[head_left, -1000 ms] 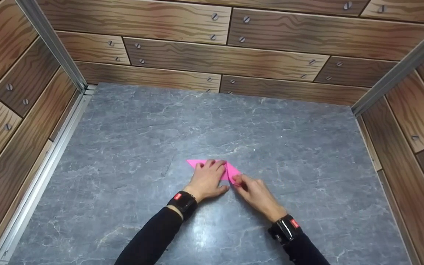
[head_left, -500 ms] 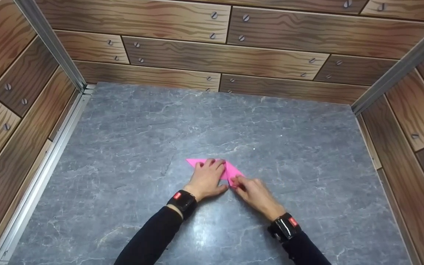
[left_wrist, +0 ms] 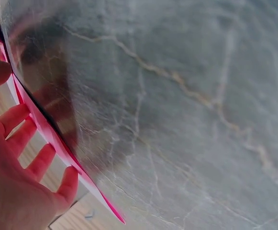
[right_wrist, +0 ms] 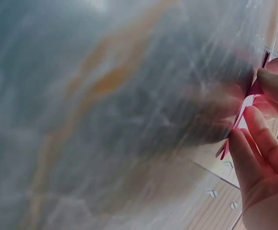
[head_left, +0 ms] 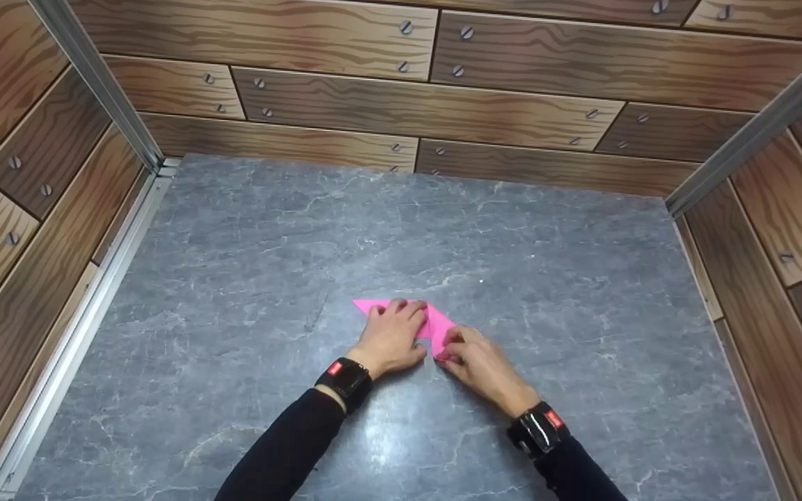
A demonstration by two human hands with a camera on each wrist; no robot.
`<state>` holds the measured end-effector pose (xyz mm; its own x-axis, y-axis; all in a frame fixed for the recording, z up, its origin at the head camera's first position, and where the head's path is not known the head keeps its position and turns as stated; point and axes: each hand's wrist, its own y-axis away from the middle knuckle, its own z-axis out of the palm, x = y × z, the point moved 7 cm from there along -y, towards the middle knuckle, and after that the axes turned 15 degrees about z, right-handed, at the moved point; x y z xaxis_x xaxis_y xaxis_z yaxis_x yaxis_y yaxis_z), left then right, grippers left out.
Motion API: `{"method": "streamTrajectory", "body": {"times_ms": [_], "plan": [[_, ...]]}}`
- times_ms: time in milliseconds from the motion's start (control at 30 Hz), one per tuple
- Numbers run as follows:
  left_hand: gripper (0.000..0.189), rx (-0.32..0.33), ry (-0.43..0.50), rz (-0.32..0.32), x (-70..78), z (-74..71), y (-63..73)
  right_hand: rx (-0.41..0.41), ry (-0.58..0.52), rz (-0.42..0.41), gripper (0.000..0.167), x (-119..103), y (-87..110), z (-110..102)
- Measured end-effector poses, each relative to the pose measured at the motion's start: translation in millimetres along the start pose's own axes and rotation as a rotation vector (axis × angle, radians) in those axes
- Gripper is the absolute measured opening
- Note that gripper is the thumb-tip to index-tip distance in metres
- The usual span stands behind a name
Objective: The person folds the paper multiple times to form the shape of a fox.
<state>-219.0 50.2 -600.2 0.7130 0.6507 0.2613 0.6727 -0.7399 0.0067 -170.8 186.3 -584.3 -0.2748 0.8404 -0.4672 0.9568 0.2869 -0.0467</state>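
Note:
A folded piece of pink paper (head_left: 441, 321) lies flat on the grey marbled table, its pointed corner sticking out at the left. My left hand (head_left: 388, 338) rests across its left part, fingertips pressing it down and thumb spread to the side. My right hand (head_left: 490, 369) pinches the flap at the paper's right side, which slants down towards me. In the left wrist view, several fingertips touch the edge of the pink paper (left_wrist: 47, 125). The right wrist view shows fingers of the right hand (right_wrist: 263, 167) against the thin edge of the paper (right_wrist: 245, 106). Much of the paper is hidden under the hands.
Wood-patterned panels (head_left: 345, 97) with printed screws stand behind the table (head_left: 345, 229) and along both sides. Metal rails run up the back corners, and another metal rail (head_left: 88, 313) borders the left edge. Black bands circle both wrists.
The right hand has shifted its fingers on the right flap, whose lower tip has moved slightly towards me and left. The left hand stays in place, pressing the paper.

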Motion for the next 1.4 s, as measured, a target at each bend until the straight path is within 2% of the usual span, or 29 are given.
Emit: {"method": "streamTrajectory", "body": {"times_ms": [133,300,467,600,800,900,1000,1133,1233,1400], "plan": [[0.061,0.016,0.002,-0.003,0.5,-0.2,-0.8,-0.011,0.004,-0.008,0.011,0,1.4,-1],[0.055,0.049,0.001,-0.008,0.2,1.1,-1.6,-0.094,0.015,-0.021,0.018,-1,2.3,0],[0.061,0.050,-0.021,-0.026,0.2,4.7,-2.3,-0.199,0.003,-0.005,0.028,1,3.3,2],[0.068,0.051,-0.045,-0.043,0.9,6.4,-3.3,-0.237,-0.015,0.003,0.033,4,4.9,2],[0.069,0.082,-0.055,-0.058,3.7,4.7,-3.8,-0.194,-0.030,-0.059,0.034,3,6.7,0],[0.069,0.090,-0.067,-0.059,5.5,3.0,-3.2,-0.176,-0.040,-0.057,0.031,3,6.6,-1],[0.069,0.087,-0.077,-0.062,6.4,1.8,-1.7,-0.140,-0.065,-0.006,0.021,4,4.2,-1],[0.067,0.098,-0.083,-0.054,7.3,1.2,-0.8,-0.019,-0.090,0.095,0.013,6,-2.4,-6],[0.066,0.102,-0.086,-0.052,7.2,1.3,-0.9,0.057,-0.059,0.155,0.021,7,-6.9,-9],[0.067,0.094,-0.087,-0.057,8.4,0.2,-1.6,0.046,0.000,0.226,0.032,9,-9.7,-5]]}}
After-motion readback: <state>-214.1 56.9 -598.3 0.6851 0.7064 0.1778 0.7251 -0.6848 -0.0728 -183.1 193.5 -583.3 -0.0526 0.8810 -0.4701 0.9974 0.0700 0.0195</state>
